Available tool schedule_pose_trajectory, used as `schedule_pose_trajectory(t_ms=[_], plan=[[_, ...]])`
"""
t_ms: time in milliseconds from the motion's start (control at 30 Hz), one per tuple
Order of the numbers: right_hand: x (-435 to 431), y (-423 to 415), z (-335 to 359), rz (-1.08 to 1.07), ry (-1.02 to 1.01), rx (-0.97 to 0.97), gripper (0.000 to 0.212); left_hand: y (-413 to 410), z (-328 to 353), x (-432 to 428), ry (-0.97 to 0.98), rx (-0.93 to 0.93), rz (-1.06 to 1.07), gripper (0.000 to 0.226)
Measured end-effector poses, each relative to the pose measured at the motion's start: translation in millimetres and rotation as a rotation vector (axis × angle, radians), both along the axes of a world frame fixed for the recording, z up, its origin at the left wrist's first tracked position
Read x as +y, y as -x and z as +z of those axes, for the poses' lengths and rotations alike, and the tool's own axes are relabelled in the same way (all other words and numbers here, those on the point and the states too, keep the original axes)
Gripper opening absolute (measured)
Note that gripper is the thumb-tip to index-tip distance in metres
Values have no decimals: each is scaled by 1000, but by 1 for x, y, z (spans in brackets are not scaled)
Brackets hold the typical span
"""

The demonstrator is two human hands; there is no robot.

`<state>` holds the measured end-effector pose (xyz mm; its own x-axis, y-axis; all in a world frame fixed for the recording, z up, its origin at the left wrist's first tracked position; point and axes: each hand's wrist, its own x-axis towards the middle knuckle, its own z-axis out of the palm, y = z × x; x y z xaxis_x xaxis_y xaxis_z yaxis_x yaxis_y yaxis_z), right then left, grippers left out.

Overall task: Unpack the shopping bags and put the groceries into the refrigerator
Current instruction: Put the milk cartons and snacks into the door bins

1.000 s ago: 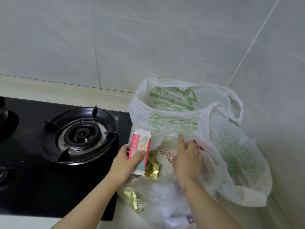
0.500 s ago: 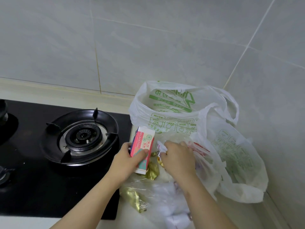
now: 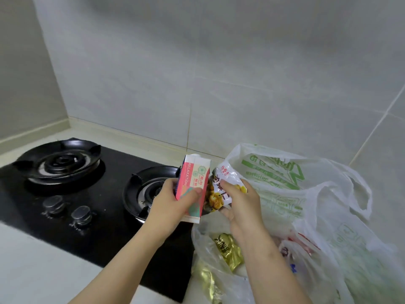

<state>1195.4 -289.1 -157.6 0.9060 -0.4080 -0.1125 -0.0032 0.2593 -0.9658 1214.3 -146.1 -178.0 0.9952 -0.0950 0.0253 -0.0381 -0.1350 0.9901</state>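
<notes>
Pink-and-white carton (image 3: pixel 194 187): upright, held clear of the counter (image 3: pixel 32 270) in left hand (image 3: pixel 171 202), fingers wrapped round its lower half. Stiff, likely moderately heavy; grip mid-body. Snack packet (image 3: pixel 221 189): just beside carton at 3 o'clock, pinched by right hand (image 3: pixel 243 207). Soft, light, probably crushable; take by edge. Shopping bags (image 3: pixel 317 194): 3 to 5 o'clock, gold packets (image 3: pixel 228 249) inside. Stove (image 3: pixel 98 194): 9 o'clock.

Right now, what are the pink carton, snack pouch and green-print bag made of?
The pink carton: likely coated paperboard, matte; sharp folded edges, flat printed faces. The snack pouch: probably plastic film, glossy; it crumples under the grip. The green-print bag: thin translucent plastic, soft wrinkles, contents showing through.
</notes>
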Motion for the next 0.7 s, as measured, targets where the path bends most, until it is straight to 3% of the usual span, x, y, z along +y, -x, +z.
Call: schedule_pose_trajectory(t_ms=[67,300,467,700], plan=[[13,1,5,53,-12,-24,5,11,6,12,-13,-36,85,37],[82,30,21,369,38,-72,2,81,17,61,-8,-78,410,38],[150,75,30,675,94,-96,22,156,29,111,-22,-108,686,37],[255,172,57,1051,127,-168,17,289,52,196,-50,-159,1050,47]])
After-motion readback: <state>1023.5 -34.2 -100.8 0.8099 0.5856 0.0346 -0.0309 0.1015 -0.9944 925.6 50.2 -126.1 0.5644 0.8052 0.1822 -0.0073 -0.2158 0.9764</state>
